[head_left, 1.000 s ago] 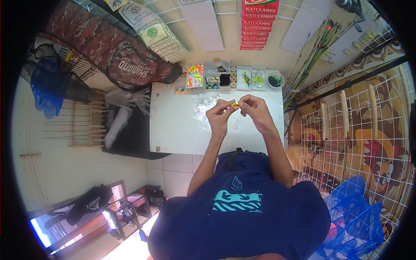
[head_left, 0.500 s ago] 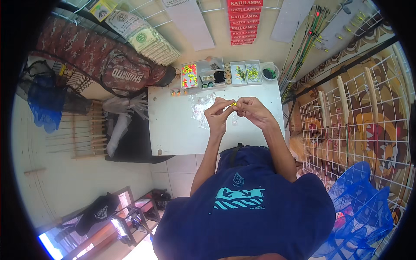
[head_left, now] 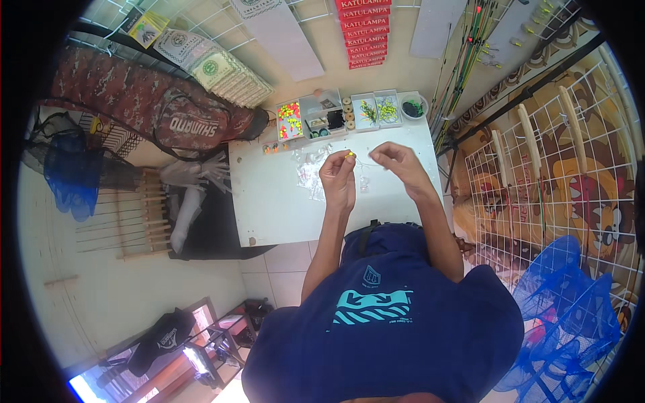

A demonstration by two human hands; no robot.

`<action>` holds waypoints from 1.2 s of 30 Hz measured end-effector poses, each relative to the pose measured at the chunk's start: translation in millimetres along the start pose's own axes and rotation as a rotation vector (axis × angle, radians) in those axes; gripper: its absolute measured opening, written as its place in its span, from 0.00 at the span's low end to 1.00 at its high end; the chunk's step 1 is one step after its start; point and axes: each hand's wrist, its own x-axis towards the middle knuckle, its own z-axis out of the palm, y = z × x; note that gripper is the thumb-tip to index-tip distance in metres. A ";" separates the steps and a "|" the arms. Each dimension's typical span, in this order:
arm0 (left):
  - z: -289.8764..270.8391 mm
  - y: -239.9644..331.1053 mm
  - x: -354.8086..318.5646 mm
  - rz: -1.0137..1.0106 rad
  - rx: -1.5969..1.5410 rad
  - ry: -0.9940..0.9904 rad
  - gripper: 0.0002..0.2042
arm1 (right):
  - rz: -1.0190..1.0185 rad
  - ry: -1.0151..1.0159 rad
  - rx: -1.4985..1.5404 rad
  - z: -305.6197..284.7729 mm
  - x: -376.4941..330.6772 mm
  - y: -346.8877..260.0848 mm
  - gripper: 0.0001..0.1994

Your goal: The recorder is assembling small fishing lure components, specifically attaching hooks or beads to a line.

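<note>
Left hand grips a tiny yellow bead in pinched fingertips above the white tabletop; right hand pinches shut just beside it, what it holds too fine to tell.

Left of the hands, clear plastic packets lie on the tabletop; at the far edge sit small sorted tackle boxes. The bead looks easy to lose: a slackened pinch could drop it among the packets or roll it off the edge.

A red rectangular sign hangs above green-and-white packets and clear bags.
</note>
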 end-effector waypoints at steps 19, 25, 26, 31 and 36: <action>12.6 -3.5 -6.6 -0.022 0.082 0.107 0.07 | -0.500 0.326 -0.671 44.5 -11.3 -8.5 0.12; 14.7 -1.4 -8.8 0.026 0.057 0.161 0.07 | -0.622 0.387 -0.753 40.8 -15.7 -5.2 0.07; 14.9 -0.9 -9.5 0.030 0.056 0.163 0.07 | -0.624 0.384 -0.753 40.0 -15.5 -6.1 0.07; 13.4 -0.4 -14.1 0.006 0.064 0.233 0.07 | -0.630 0.348 -0.746 37.9 -16.4 -10.8 0.06; 8.8 -2.9 -17.0 -0.017 0.044 0.248 0.08 | -0.533 0.347 -0.642 37.9 -20.2 -9.7 0.06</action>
